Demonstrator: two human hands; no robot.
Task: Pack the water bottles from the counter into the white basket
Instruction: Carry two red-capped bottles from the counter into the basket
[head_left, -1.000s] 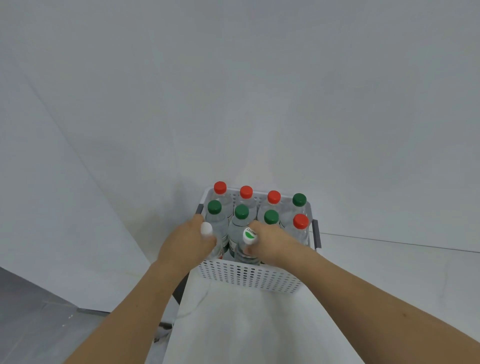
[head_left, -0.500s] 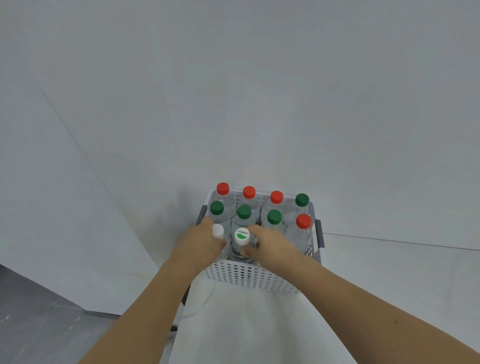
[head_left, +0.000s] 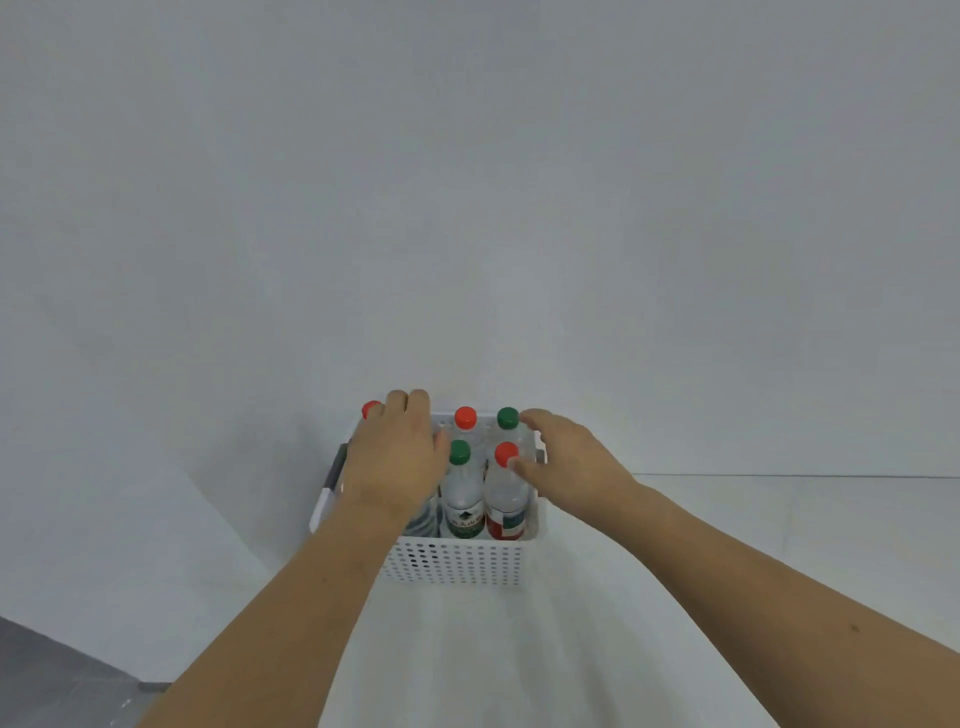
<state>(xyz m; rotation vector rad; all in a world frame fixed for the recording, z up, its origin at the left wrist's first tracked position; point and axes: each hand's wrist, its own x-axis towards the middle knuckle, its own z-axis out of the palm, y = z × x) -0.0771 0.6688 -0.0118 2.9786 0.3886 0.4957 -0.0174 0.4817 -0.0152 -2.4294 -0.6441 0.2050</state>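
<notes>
Plain pale grey-white wall (head_left: 467, 182) seen across whole upper view, unmarked. Second wall plane (head_left: 104, 493) met at lower left, corner line faint. White counter (head_left: 727, 519) set against wall, thin dark seam along junction at right. Dark grey floor (head_left: 52, 686) glimpsed at bottom left. Light soft, even; shadows faint.

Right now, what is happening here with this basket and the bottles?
A person is packing water bottles into a white basket that stands on a white counter. The bottles stand upright inside, with red and green caps showing. The left hand lies flat over the bottles on the left side and hides them. The right hand reaches over the right side, its thumb near a red-capped bottle. Neither hand clearly grips a bottle. No bottle is visible on the counter outside the basket.
</notes>
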